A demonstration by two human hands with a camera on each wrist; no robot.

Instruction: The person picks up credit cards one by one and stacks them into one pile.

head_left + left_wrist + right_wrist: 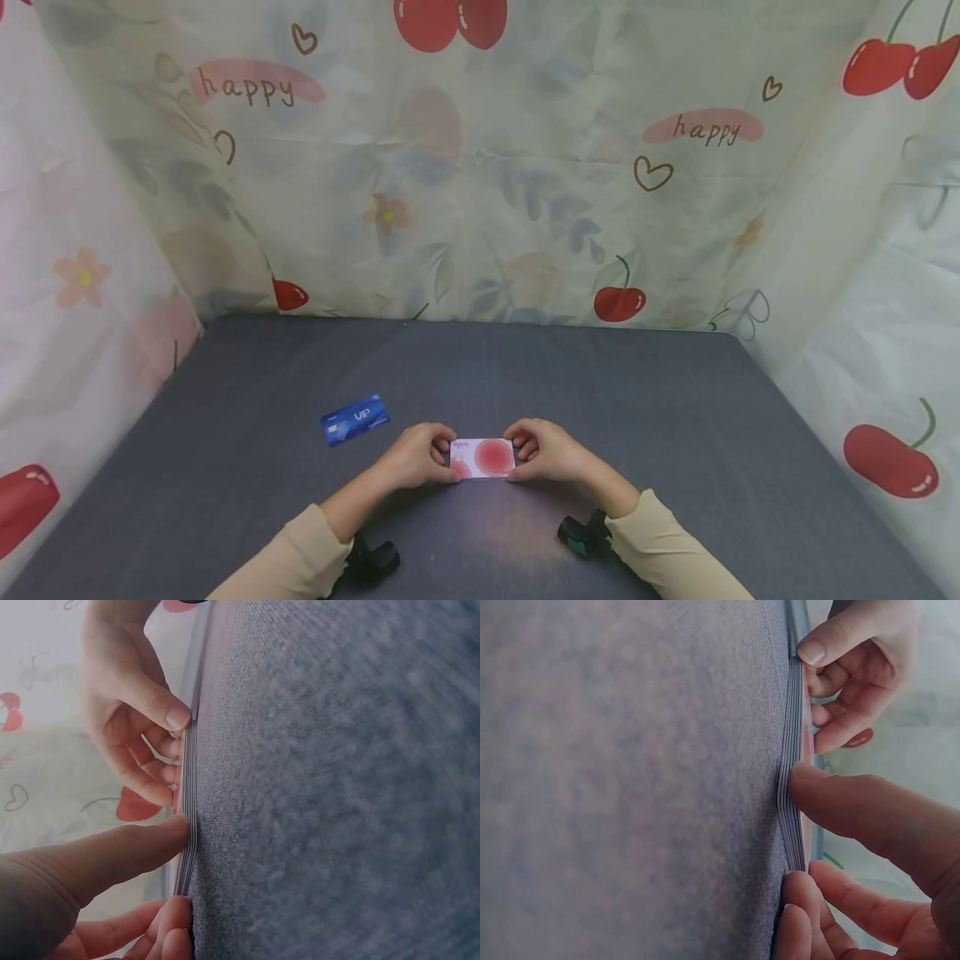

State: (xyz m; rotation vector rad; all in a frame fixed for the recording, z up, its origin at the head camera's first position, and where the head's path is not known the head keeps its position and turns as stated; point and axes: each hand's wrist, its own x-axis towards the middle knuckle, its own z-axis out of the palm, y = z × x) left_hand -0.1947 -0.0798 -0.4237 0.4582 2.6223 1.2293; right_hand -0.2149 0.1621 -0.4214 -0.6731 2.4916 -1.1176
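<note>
A stack of cards [482, 458], its top one pink and white with a red circle, lies flat low over the dark table. The left hand [417, 454] grips its left end, thumb at the near corner and fingers at the far one. On the right end, the right hand [553, 451] holds it the same way, its other fingers curled. Seen edge-on in the left wrist view, the stack [189, 780] shows several thin layers between thumb and fingers. The right wrist view shows the layered edge of the stack [791, 727] close against the cloth surface.
A blue bank card [355, 420] lies at an angle on the grey table [600, 383], left of and beyond the left hand. Curtains [480, 208] printed with cherries and flowers stand behind and at both sides. Each wrist wears a black device.
</note>
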